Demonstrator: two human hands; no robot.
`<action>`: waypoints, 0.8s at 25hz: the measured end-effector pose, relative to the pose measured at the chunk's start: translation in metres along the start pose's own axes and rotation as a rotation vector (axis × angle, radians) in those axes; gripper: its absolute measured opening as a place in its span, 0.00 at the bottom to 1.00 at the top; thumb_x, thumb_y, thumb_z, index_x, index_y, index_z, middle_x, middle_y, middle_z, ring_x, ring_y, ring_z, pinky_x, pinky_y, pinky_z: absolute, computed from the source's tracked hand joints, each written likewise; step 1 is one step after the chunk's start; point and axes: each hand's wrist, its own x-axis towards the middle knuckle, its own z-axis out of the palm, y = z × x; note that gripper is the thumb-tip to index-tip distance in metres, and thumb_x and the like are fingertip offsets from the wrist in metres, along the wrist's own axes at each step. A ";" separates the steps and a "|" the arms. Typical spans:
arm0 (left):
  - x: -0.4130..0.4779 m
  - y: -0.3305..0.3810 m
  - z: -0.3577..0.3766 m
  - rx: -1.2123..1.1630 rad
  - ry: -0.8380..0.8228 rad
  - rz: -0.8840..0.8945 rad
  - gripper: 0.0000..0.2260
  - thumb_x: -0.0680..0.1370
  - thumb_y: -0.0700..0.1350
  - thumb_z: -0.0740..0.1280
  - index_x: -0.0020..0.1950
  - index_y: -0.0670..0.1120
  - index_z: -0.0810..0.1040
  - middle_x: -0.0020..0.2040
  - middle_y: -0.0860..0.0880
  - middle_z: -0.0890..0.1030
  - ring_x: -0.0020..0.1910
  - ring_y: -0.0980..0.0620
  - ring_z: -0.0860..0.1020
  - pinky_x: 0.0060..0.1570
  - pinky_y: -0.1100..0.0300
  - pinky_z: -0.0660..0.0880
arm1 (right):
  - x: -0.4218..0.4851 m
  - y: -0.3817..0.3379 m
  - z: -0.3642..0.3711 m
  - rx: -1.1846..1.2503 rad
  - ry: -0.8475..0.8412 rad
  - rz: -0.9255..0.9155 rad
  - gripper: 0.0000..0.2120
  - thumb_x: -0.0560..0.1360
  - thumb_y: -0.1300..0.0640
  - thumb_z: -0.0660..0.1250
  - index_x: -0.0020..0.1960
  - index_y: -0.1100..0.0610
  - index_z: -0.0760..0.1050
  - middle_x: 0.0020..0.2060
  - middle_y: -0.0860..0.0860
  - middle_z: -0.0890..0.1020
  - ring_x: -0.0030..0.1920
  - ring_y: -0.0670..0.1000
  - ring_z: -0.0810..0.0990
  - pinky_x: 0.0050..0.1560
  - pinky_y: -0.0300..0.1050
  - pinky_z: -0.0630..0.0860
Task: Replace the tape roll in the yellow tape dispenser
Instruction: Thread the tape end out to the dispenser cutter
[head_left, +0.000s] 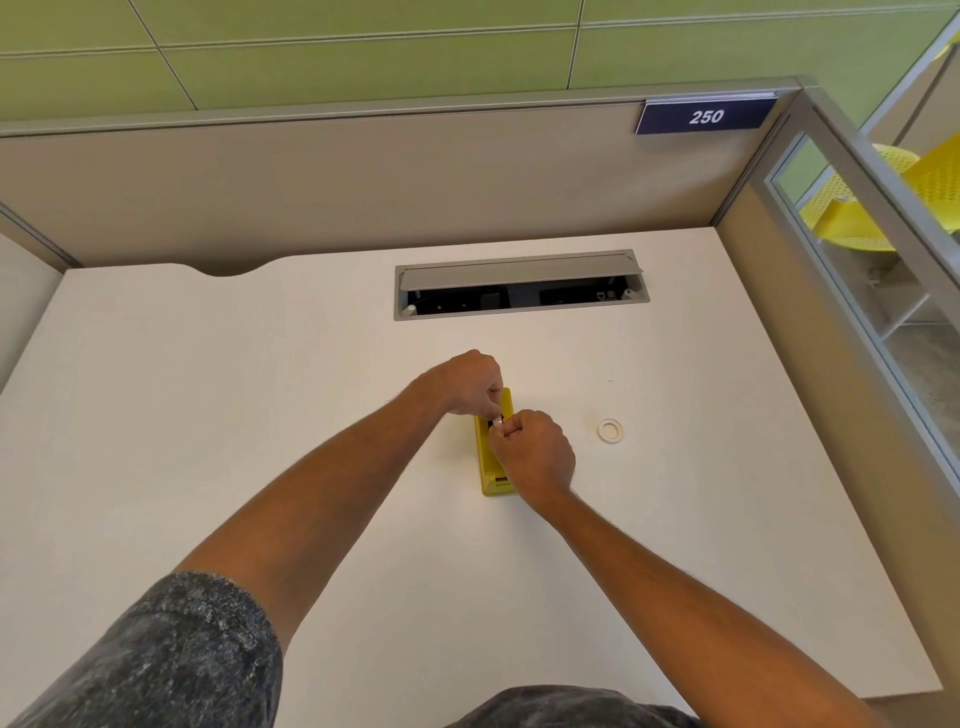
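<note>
The yellow tape dispenser (493, 457) lay lengthwise at the middle of the white tabletop (260, 389). Your left hand (467, 382) and right hand (535, 452) were both closed, pinching a small white piece (497, 420) over it. A white tape roll (610, 430) lay flat well to its right

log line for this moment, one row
both hands on yellow dispenser | left hand | right hand | white ring lies apart

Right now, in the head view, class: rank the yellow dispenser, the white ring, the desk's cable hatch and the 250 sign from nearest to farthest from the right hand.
1. Dispenser, under the right hand.
2. Ring, to its right.
3. Hatch, beyond, mid-desk.
4. Sign, on the partition.
</note>
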 end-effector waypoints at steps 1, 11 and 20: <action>-0.001 -0.001 0.000 -0.003 0.002 0.003 0.06 0.78 0.46 0.77 0.47 0.44 0.88 0.43 0.50 0.85 0.43 0.52 0.81 0.37 0.62 0.71 | 0.000 0.000 0.000 0.001 -0.002 0.000 0.15 0.78 0.38 0.70 0.38 0.44 0.74 0.38 0.42 0.81 0.38 0.49 0.82 0.39 0.48 0.82; -0.001 -0.001 -0.003 0.032 -0.015 0.033 0.08 0.79 0.48 0.78 0.53 0.44 0.90 0.47 0.50 0.87 0.42 0.54 0.80 0.40 0.62 0.72 | 0.001 0.000 -0.001 -0.011 -0.016 -0.003 0.14 0.79 0.38 0.69 0.43 0.47 0.81 0.40 0.43 0.82 0.39 0.48 0.82 0.37 0.43 0.75; -0.002 -0.007 0.000 -0.023 0.020 0.025 0.07 0.79 0.47 0.76 0.52 0.44 0.90 0.50 0.47 0.89 0.44 0.52 0.82 0.37 0.63 0.72 | 0.000 0.000 -0.001 0.000 -0.011 -0.004 0.13 0.78 0.39 0.70 0.39 0.44 0.75 0.39 0.43 0.82 0.37 0.49 0.82 0.37 0.44 0.78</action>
